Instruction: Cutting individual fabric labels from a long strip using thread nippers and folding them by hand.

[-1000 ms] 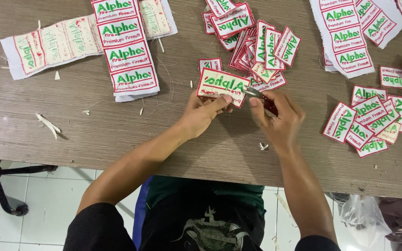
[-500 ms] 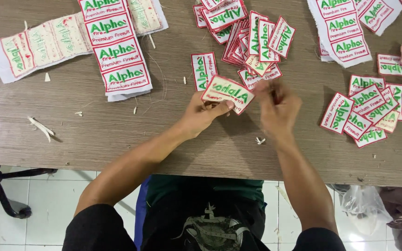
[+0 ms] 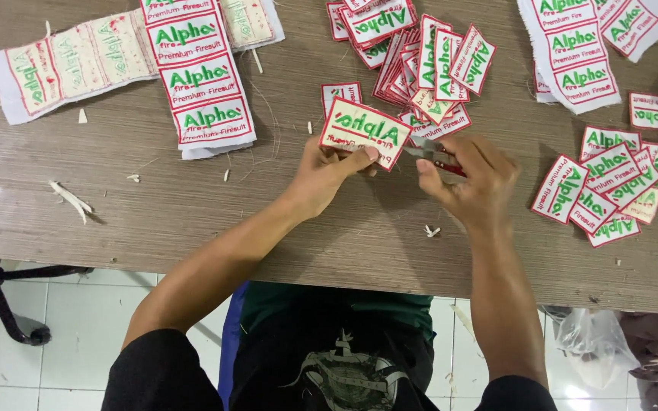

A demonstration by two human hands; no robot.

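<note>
A cream embroidered patch with a red border and green lettering is pinched at its lower edge in the closed grip of the left hand, held tilted just above the wooden tabletop. Just to its right, the right hand is closed around small red-handled snips whose blades point at the patch's edge. Beyond the grips lies a heap of cut patches, another pile sits right of the right hand, and uncut strips lie far left.
</note>
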